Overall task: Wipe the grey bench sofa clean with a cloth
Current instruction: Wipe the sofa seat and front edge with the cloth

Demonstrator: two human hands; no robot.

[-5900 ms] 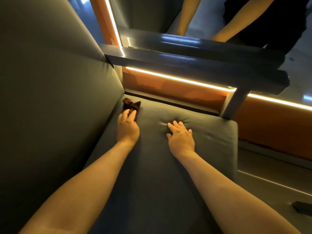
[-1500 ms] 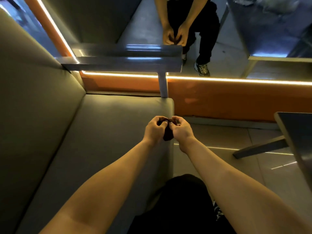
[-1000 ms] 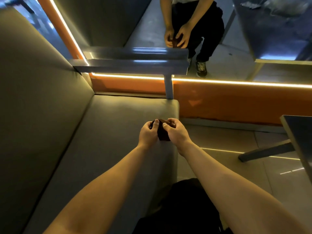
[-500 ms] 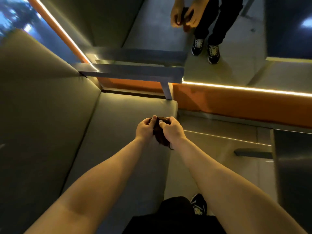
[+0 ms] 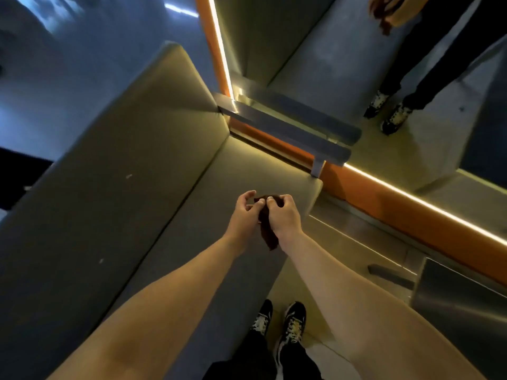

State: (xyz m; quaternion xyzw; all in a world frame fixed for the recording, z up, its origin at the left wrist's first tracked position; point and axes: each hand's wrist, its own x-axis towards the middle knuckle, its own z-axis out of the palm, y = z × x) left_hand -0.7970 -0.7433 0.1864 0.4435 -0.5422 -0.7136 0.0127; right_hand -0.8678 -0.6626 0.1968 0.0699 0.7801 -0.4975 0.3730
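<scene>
Cloth (image 5: 268,231): dark brown, bunched up, one limp tail hanging below the wrists. It's held in the air over the front edge of the sofa (image 5: 208,229) seat, near the armrest (image 5: 290,130) end, not touching the cushion. Right hand (image 5: 284,215) is curled around the top of the wad. Left hand (image 5: 244,212) has bent fingers and pinches the cloth's near side. Sofa is grey, with two small pale specks on the backrest. Most of the cloth is hidden between the palms, texture unreadable in dim light. Forearms cover the near seat. Shoes (image 5: 278,322) on the floor below.
</scene>
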